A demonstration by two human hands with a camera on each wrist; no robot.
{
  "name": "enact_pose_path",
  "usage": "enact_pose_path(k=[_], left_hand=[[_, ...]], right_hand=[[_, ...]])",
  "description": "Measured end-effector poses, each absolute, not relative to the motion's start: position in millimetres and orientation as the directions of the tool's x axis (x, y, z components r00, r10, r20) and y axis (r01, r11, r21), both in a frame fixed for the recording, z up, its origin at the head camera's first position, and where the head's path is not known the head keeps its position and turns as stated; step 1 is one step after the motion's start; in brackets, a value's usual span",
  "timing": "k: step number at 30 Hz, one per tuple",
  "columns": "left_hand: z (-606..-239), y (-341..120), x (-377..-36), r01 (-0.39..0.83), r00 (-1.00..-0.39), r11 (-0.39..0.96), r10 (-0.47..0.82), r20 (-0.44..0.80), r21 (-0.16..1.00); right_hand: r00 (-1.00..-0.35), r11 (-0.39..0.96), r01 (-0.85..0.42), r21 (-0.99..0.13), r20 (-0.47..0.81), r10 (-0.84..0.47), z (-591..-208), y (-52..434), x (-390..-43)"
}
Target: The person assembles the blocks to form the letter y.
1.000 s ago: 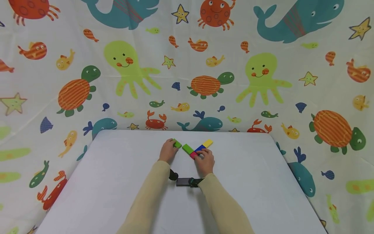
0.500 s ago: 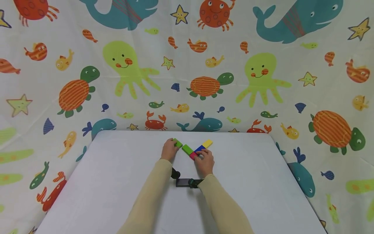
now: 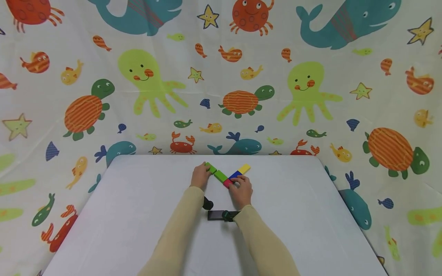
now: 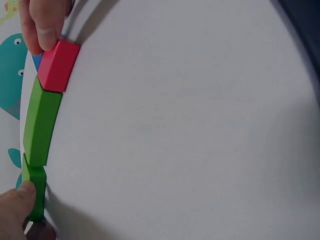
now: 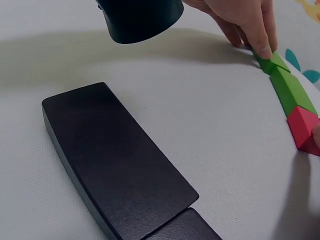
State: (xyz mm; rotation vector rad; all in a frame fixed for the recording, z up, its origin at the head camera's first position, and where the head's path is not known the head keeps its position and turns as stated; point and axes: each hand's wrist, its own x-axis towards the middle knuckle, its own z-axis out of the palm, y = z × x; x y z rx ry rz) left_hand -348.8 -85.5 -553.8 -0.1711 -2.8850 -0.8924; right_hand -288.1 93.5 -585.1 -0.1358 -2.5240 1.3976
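My left hand (image 3: 200,176) pinches a green block (image 4: 36,192) between thumb and fingers. That block's end meets, or nearly meets, a longer green block (image 3: 220,176), with a slight bend at the joint. A red block (image 4: 59,65) adjoins the longer block's other end. My right hand (image 3: 242,190) holds the red block, its fingertips at the block's far end and side. From the red block a blue block (image 3: 235,174) and then a yellow block (image 3: 245,168) run away to the right, so the row forms a V. My right fingers partly hide the blue block.
Below my hands lies a dark block (image 3: 215,215), with a second dark piece (image 5: 185,227) against its end in the right wrist view. Black wrist gear (image 3: 208,204) hangs near it. Behind the white table (image 3: 304,214) stands a sea-animal curtain (image 3: 193,103).
My left hand has moved the green block slightly to the right, closing the gap to the longer green block. My right hand stays in place on the red block.
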Motion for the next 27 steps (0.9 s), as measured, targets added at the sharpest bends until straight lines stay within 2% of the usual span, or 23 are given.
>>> enact_pose_path(k=[15, 20, 27], left_hand=[[-552.3, -79.7, -350.7, 0.108, -0.991, 0.81, 0.044, 0.124, 0.576], [-553.6, -78.8, -353.3, 0.086, -0.994, 0.795, 0.028, 0.106, 0.6], [-551.9, -79.7, -353.9, 0.09, -0.995, 0.811, 0.047, 0.089, 0.578]], right_hand=[[-0.957, 0.539, -0.071, -0.84, 0.209, 0.199, -587.7, 92.6, -289.5], [-0.961, 0.541, -0.046, -0.84, 0.185, 0.204, -583.7, 91.9, -288.9], [-0.962, 0.546, -0.03, -0.838, 0.172, 0.211, -586.3, 92.0, -291.0]])
